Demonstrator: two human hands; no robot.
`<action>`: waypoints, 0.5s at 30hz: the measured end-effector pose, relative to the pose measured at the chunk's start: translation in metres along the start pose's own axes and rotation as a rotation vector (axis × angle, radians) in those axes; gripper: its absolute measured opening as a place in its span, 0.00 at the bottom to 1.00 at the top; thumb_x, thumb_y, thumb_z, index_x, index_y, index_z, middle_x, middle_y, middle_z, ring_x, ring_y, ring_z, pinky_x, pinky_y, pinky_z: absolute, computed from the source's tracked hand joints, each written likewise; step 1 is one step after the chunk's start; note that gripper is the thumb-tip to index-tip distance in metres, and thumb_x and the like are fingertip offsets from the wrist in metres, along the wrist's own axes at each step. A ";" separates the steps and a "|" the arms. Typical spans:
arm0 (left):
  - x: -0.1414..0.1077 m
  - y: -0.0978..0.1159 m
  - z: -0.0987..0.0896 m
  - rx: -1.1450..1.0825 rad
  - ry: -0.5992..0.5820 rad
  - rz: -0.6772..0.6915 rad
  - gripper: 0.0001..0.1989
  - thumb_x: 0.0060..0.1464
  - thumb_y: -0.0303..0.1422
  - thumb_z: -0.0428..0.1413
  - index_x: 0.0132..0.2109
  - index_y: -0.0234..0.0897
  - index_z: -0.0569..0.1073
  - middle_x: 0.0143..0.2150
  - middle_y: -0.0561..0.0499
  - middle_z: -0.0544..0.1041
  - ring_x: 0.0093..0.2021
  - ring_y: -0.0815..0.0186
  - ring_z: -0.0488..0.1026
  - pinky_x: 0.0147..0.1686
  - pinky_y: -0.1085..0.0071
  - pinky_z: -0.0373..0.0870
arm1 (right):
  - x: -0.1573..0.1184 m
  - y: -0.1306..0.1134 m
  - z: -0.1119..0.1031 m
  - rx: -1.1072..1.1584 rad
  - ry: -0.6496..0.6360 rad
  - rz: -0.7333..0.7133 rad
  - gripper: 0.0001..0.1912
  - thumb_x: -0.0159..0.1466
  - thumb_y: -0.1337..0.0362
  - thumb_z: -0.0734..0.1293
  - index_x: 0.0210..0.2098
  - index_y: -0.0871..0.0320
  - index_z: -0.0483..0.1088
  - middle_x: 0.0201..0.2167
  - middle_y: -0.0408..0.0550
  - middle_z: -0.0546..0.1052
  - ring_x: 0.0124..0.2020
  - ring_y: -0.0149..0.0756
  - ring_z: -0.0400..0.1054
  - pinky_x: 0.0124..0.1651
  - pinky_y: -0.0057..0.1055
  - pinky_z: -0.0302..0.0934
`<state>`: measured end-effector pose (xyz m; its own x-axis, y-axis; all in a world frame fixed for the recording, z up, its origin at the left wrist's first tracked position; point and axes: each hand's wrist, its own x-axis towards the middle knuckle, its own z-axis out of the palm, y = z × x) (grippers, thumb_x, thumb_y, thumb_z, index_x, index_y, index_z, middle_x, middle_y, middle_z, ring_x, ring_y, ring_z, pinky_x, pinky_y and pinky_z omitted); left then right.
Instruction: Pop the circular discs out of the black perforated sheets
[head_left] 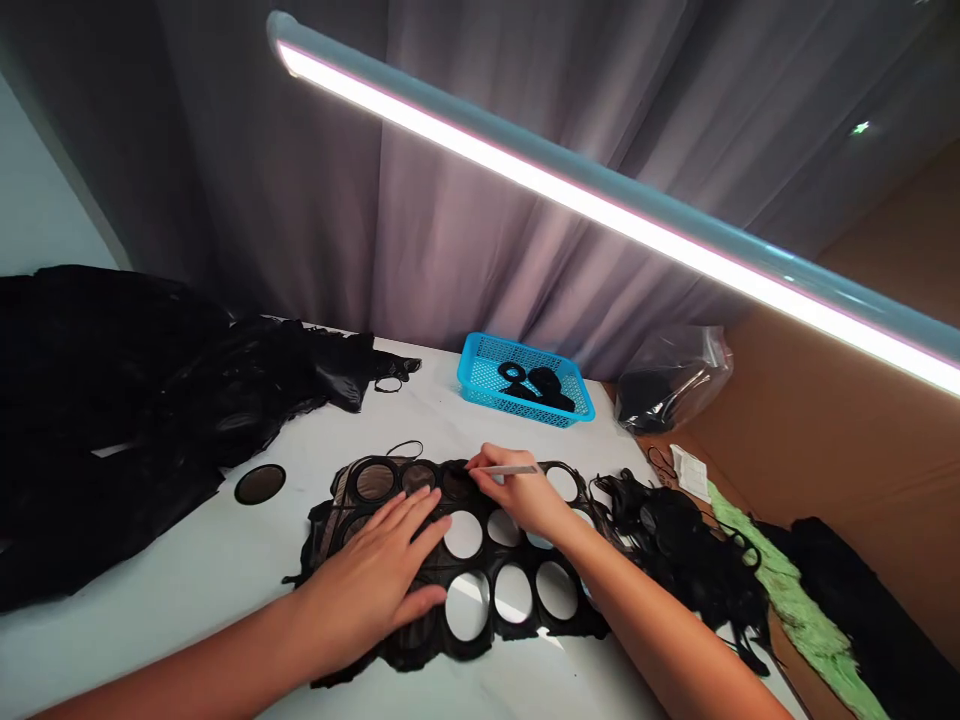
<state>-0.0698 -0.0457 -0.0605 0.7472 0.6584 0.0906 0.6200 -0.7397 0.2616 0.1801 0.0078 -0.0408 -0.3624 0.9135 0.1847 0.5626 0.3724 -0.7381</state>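
Note:
A black sheet [480, 552] with rows of round openings lies flat on the white table. Several of its openings show white through them, while those at the upper left are filled with dark discs. My left hand [382, 560] rests on the left part of the sheet, palm down with fingers spread. At the sheet's far edge my right hand [521, 490] is closed around a slim silver tool [510, 469], its exact kind unclear. The fingertips of that hand are at a dark-filled opening [457, 482]; the tool's working end is hidden.
One loose dark disc [260, 485] lies left of the sheet. Behind stands a blue basket [525, 405] holding black rings and pieces. Black sheeting [150, 390] is heaped at left, black scraps [675, 540] at right. A clear bag [675, 380] sits beyond. Overhead hangs a tube lamp [600, 200].

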 end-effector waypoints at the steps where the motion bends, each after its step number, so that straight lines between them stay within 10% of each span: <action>1: 0.005 -0.003 0.002 0.019 0.016 -0.009 0.29 0.65 0.47 0.51 0.68 0.42 0.60 0.72 0.40 0.55 0.70 0.50 0.53 0.65 0.49 0.57 | 0.002 -0.001 0.007 0.022 -0.041 -0.016 0.05 0.66 0.66 0.63 0.34 0.57 0.70 0.29 0.43 0.77 0.27 0.31 0.65 0.32 0.27 0.57; 15: 0.009 -0.014 0.015 0.030 0.070 0.016 0.31 0.65 0.44 0.51 0.71 0.49 0.53 0.74 0.46 0.47 0.71 0.48 0.48 0.66 0.48 0.51 | 0.008 0.006 0.011 0.240 -0.195 0.006 0.11 0.63 0.66 0.67 0.25 0.56 0.64 0.38 0.47 0.74 0.40 0.36 0.69 0.43 0.32 0.62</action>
<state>-0.0682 -0.0319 -0.0781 0.7393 0.6537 0.1615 0.6158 -0.7534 0.2304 0.1725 0.0151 -0.0503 -0.5081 0.8585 0.0693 0.3820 0.2967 -0.8752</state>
